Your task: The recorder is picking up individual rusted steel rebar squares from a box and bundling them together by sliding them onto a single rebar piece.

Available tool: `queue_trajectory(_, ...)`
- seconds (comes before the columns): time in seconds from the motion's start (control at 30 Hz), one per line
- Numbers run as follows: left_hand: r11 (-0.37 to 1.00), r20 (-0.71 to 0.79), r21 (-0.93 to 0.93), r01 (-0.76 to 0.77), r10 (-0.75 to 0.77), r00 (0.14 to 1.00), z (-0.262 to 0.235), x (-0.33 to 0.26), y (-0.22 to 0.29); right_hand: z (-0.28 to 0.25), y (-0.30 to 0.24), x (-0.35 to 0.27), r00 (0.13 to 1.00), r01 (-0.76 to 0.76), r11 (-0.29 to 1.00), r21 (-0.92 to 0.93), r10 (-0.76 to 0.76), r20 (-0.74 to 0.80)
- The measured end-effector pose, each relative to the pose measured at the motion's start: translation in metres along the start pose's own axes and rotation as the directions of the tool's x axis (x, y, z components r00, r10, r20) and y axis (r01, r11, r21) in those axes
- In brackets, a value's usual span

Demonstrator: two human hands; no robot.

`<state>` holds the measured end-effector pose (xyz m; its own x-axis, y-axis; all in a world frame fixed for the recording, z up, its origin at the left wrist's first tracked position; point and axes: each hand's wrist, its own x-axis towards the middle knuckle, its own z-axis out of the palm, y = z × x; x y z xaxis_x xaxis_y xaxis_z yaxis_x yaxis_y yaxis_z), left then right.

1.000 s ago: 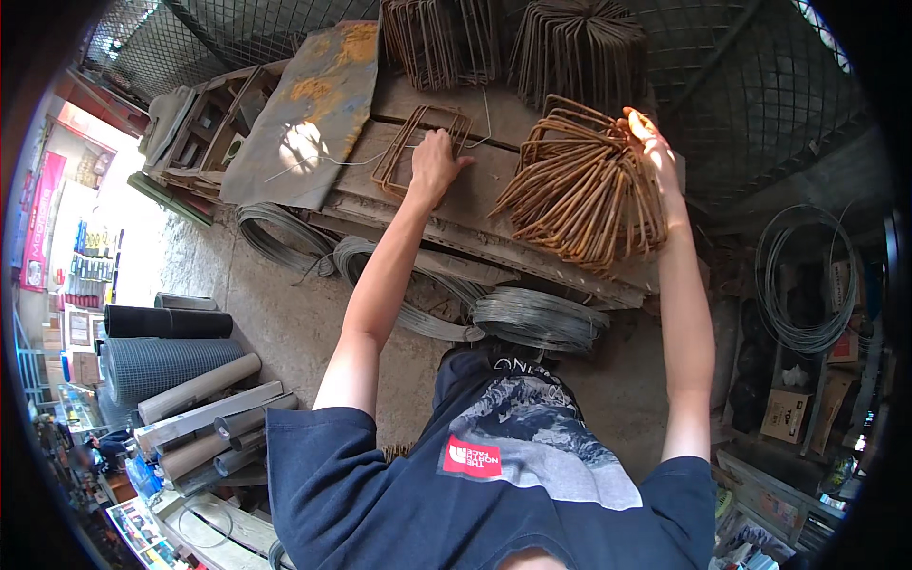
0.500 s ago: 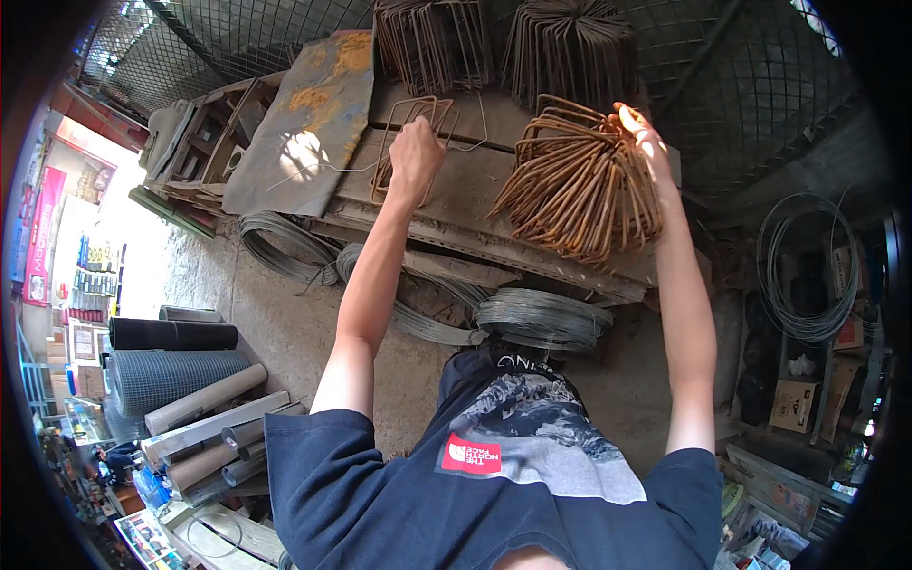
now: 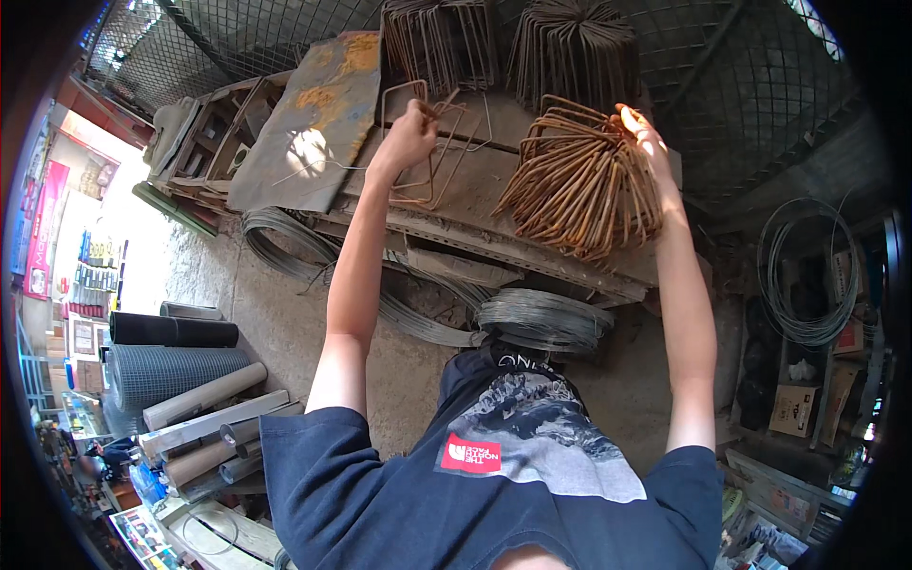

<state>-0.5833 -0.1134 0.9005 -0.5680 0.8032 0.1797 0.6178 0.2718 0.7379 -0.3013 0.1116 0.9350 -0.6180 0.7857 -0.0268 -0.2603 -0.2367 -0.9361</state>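
Two hands work: left hand grips bent wire stirrups; right hand rests spread on a rusty stirrup bundle.

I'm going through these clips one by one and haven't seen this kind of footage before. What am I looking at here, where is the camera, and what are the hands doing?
There is no machine here: a person works with two bare hands. The one picture comes from a wide fisheye camera worn on the person's head, looking down, so the forearms rise from the lower edge and straight lines bend near the rim.

The left hand grips a thin bent-wire rectangular loop on a worn workbench. The right hand rests on top of a bundle of rusty bent steel stirrups lying on the same bench. Behind it stand two darker stacks of similar stirrups. A rusty metal sheet lies at the left of the bench. Coils of grey wire lie on the concrete floor below, and rolls of wire mesh lie at the left.
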Motion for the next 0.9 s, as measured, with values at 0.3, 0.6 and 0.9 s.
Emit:
queue_trajectory(0.3, 0.996, 0.255, -0.036, 0.083, -0.071, 0.964, 0.015, 0.021, -0.003, -0.004, 0.003, 0.004, 1.000, -0.026, 0.998, 0.051, 0.027, -0.016)
queue_trajectory(0.6, 0.938, 0.347, 0.322, 0.128, -0.243, 0.906, -0.012, 0.048, 0.004, -0.009, 0.006, 0.007, 1.000, 0.004, 1.000, 0.013, -0.004, -0.015)
queue_trajectory(0.9, 0.911, 0.181, 0.396, 0.114, -0.199, 0.963, -0.062, 0.059, 0.038, 0.007, 0.002, -0.005, 0.993, -0.029, 0.990, 0.136, 0.044, -0.106)
